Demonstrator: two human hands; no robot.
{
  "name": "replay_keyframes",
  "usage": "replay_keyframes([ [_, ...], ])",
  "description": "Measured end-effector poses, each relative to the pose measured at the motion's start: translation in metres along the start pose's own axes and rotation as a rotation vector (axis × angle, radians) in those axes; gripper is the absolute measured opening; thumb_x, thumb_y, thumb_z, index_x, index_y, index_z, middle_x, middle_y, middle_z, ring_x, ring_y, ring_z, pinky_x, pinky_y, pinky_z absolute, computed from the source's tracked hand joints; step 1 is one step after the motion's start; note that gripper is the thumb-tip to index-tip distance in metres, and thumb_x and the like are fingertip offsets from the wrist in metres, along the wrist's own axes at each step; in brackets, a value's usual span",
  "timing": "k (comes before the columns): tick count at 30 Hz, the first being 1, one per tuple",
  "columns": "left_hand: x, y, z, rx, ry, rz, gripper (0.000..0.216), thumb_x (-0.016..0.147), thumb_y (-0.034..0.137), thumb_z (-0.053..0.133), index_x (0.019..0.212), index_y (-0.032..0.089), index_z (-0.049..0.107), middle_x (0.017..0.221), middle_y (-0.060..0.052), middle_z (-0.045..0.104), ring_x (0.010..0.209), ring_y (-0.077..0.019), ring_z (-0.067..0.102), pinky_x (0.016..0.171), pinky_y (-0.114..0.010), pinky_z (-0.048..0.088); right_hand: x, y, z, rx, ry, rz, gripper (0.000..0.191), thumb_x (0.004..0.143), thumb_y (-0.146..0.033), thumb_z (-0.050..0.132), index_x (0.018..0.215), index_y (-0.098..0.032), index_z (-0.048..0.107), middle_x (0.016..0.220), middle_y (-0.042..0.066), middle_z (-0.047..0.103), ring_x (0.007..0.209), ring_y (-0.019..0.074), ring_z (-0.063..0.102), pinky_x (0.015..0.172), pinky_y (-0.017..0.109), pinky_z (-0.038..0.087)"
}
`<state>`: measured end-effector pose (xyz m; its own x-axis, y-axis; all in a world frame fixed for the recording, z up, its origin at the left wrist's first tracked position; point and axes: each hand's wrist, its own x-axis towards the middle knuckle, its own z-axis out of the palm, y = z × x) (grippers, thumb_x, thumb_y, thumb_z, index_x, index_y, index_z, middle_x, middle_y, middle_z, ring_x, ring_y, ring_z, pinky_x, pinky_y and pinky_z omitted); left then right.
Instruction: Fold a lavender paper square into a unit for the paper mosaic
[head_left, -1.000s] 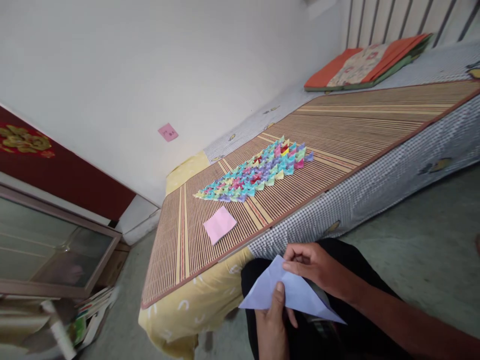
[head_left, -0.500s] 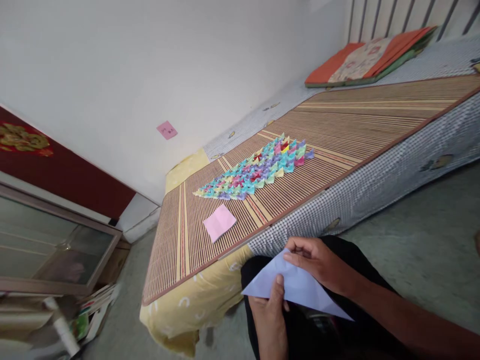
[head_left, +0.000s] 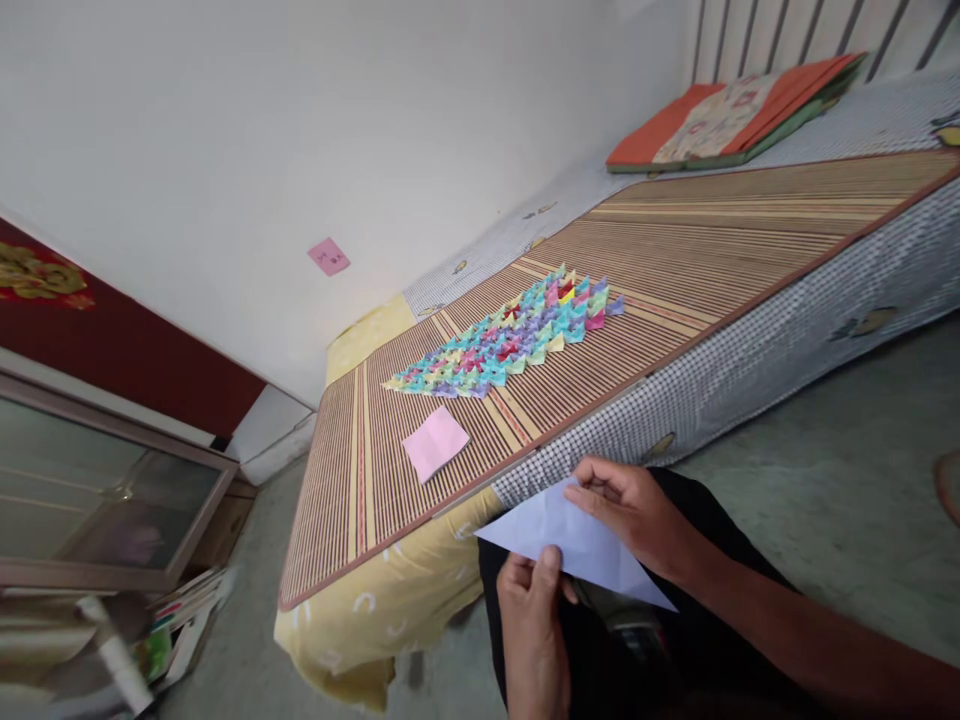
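Above my lap, a sheet of pale lavender paper [head_left: 577,535] is folded into a triangle, its long edge toward me. My left hand [head_left: 534,600] pinches that lower edge, thumb on top and fingers beneath. At the upper corner my right hand [head_left: 622,505] grips the paper between thumb and fingers. One sharp tip points left toward the bed; the other hangs to the lower right. Beyond my hands, a pink square of paper [head_left: 436,443] lies on the striped mat. Behind it spreads a flat arrangement of many small folded paper pieces [head_left: 502,340] in several colours.
The bed carries a striped bamboo mat [head_left: 337,500] over a yellow cloth [head_left: 420,570] and a checked sheet [head_left: 720,390]. A folded orange quilt [head_left: 735,115] lies at the far right. A pink note [head_left: 328,257] sticks to the wall. A glass-fronted cabinet [head_left: 180,530] stands left.
The lavender triangle has turned slightly, its left tip and lower right tip both rising. My left hand has shifted a little up with it, while my right hand keeps its grip.
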<state>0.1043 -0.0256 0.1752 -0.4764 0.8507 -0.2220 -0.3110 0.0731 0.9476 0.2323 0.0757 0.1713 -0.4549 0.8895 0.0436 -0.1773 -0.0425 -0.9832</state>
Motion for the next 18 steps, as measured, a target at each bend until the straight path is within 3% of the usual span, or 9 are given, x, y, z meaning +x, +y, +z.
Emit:
replay_keyframes([
  [2,0.001,-0.008,0.005,-0.01,0.004,-0.019,0.043,0.071,0.05,0.084,0.064,0.013,0.063,0.056,0.003,0.052,0.054,-0.0088,0.041,0.054,-0.022,0.037,-0.002,-0.001,0.004,-0.001,-0.003,-0.005,0.031,0.086,-0.046,0.065,0.073,-0.02,0.054,0.059,-0.006,0.041,0.053,0.0105,0.037,0.048,0.024,0.029],
  [5,0.005,-0.013,0.009,-0.037,0.027,-0.019,0.04,0.07,0.045,0.086,0.065,0.012,0.063,0.054,0.005,0.049,0.051,-0.0067,0.036,0.05,-0.02,0.032,-0.004,0.0,0.006,-0.018,0.008,-0.009,0.03,0.086,-0.045,0.064,0.073,-0.02,0.055,0.059,-0.005,0.043,0.052,0.0102,0.038,0.047,0.023,0.031],
  [8,0.009,-0.014,0.01,-0.054,0.06,-0.021,0.036,0.069,0.041,0.088,0.069,0.01,0.068,0.059,0.002,0.058,0.049,-0.0062,0.042,0.047,-0.02,0.033,-0.004,-0.002,0.005,-0.037,0.034,-0.024,0.029,0.086,-0.044,0.064,0.073,-0.019,0.056,0.058,-0.005,0.044,0.052,0.0104,0.04,0.047,0.023,0.033],
  [12,0.014,-0.011,0.004,-0.14,0.102,-0.065,0.035,0.07,0.037,0.088,0.089,0.01,0.075,0.082,-0.008,0.075,0.063,-0.0144,0.064,0.054,-0.022,0.046,-0.003,-0.013,-0.006,-0.062,0.016,-0.044,0.02,0.087,-0.039,0.06,0.088,-0.019,0.063,0.066,-0.002,0.054,0.057,0.0132,0.05,0.052,0.024,0.043],
  [15,0.018,-0.002,-0.002,-0.207,0.162,-0.078,0.039,0.068,0.034,0.089,0.098,0.012,0.076,0.091,-0.01,0.077,0.077,-0.0195,0.071,0.065,-0.026,0.054,-0.007,-0.019,-0.019,-0.184,-0.082,-0.132,0.021,0.088,-0.027,0.057,0.105,-0.021,0.068,0.089,0.004,0.063,0.073,0.0159,0.06,0.068,0.028,0.051],
  [18,0.021,0.007,-0.003,-0.23,0.197,-0.087,0.042,0.063,0.032,0.092,0.097,0.013,0.076,0.089,-0.009,0.078,0.079,-0.0211,0.073,0.07,-0.029,0.056,-0.012,-0.015,-0.027,-0.345,-0.273,-0.258,0.03,0.087,-0.017,0.059,0.114,-0.027,0.07,0.111,0.006,0.061,0.092,0.0175,0.062,0.085,0.031,0.052],
])
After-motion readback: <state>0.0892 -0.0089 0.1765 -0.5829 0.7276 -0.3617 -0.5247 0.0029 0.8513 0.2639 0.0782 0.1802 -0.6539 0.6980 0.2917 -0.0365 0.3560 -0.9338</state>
